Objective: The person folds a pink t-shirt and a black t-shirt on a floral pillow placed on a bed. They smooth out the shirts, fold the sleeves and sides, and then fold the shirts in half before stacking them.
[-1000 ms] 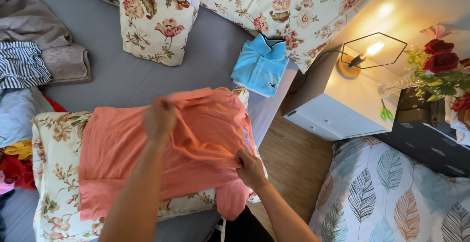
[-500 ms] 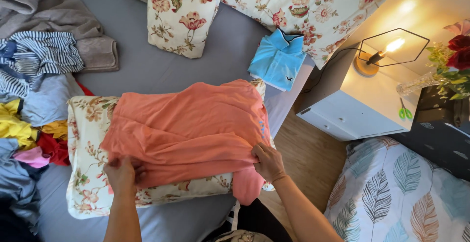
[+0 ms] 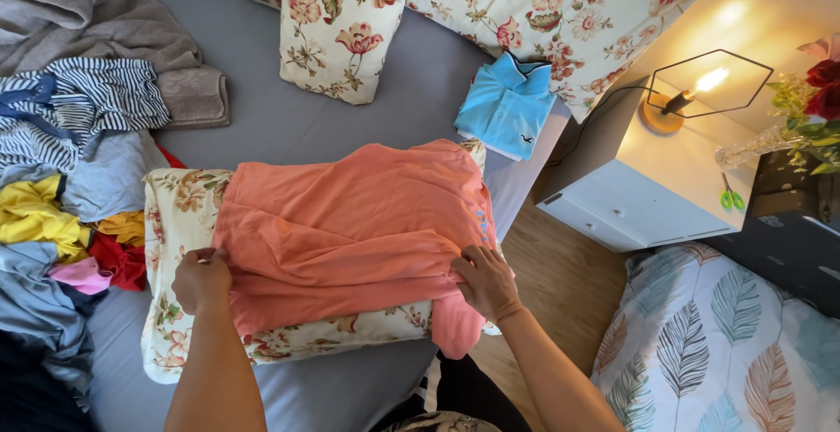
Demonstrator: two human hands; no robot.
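Note:
A salmon-orange shirt (image 3: pixel 350 222) lies spread over a floral pillow (image 3: pixel 179 209) on the grey bed (image 3: pixel 262 117). My left hand (image 3: pixel 201 279) pinches the shirt's near left edge, fingers closed on the cloth. At the near right corner, my right hand (image 3: pixel 486 282) grips the shirt where a sleeve hangs off the pillow. A fold runs across the shirt's middle.
A folded blue shirt (image 3: pixel 507 104) sits at the bed's right edge. A pile of loose clothes (image 3: pixel 70 196) lies at the left. Floral pillows (image 3: pixel 337 25) line the headboard. A white nightstand (image 3: pixel 647 187) with a lit lamp (image 3: pixel 691 95) stands to the right, a leaf-patterned cushion (image 3: pixel 726 353) below it.
My left hand came down from the shirt's top to its near left edge. The shirt now lies flatter and wider on the pillow. The view shifted left.

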